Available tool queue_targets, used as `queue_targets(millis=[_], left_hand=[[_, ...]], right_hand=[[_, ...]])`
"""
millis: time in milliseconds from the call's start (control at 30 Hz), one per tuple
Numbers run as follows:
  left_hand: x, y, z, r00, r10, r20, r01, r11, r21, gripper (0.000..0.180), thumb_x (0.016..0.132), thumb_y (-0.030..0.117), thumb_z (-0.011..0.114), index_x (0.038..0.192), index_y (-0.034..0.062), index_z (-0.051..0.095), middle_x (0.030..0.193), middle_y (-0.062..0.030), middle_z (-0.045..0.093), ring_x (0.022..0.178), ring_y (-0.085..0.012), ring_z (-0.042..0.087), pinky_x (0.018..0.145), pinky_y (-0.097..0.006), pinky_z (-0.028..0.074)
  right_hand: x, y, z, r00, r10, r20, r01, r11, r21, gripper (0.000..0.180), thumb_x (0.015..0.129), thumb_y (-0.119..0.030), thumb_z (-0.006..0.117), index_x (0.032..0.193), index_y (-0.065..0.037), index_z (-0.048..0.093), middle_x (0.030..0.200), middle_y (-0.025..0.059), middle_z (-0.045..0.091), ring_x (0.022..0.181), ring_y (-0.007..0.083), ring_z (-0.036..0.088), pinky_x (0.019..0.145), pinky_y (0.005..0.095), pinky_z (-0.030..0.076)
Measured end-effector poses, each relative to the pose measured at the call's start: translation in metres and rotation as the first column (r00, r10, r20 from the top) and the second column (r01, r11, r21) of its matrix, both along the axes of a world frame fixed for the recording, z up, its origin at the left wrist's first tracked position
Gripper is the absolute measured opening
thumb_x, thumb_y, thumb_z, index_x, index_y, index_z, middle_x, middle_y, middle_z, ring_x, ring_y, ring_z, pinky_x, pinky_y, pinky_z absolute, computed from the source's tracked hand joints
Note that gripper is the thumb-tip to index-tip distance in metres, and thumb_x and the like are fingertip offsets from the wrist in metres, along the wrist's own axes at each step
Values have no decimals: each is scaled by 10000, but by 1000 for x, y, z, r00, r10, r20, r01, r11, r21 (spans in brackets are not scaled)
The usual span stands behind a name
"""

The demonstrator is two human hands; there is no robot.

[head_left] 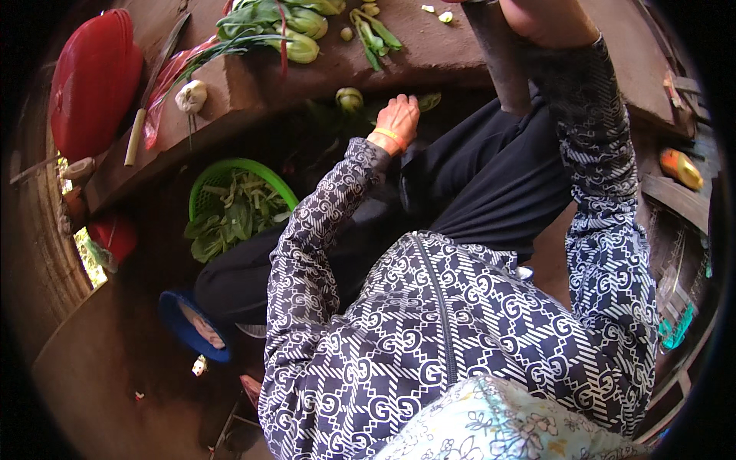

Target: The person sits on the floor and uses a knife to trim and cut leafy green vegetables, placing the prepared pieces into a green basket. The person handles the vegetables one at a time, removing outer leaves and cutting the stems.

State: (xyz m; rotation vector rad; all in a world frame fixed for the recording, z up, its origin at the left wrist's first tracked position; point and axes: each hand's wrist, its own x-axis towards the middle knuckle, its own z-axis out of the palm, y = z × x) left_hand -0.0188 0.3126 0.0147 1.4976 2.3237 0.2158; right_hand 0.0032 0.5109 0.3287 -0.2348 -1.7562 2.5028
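My left hand (397, 121), with an orange band at the wrist, reaches down to the shaded ground below the brown ledge. Its fingers curl around a leafy green vegetable (429, 101), of which only part shows. Close by on the left lies a round pale-green vegetable base (349, 100). Raised at the upper edge, my right hand (548, 19) is partly cut off and its fingers are mostly hidden. A dark grey, broad blade-like tool (497, 57) extends downward from it, over my trousered leg.
Bok choy (299, 46) and small green stalks (374, 38) lie on the ledge (429, 54). A garlic bulb (191, 96), a long wooden-handled knife (136, 138) and a red lid-like object (96, 84) are further left. Cut leaves fill a green basket (201, 192) near a blue container (175, 314).
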Motion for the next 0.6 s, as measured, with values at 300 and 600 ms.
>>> queue_targets(millis=[300,600], left_hand=[[0,3,-12,990,136,37,-139,986,90,428,764,233,774,1065,-12,595,1092,-244,565,1006,-413,581,806,-483,508],[-6,-53,27,811,366,456,-531,789,310,293,715,141,688,937,34,530,774,-185,618,713,-381,625,697,-414,510]], right_hand=[[-22,-6,-6,994,94,-54,-98,992,-82,626,1070,-528,246,1288,-11,524,816,30,513,516,30,424,396,159,404],[-24,1,-12,987,154,-39,-158,981,-110,643,1077,-507,219,1364,0,490,816,39,542,535,42,440,409,160,419]])
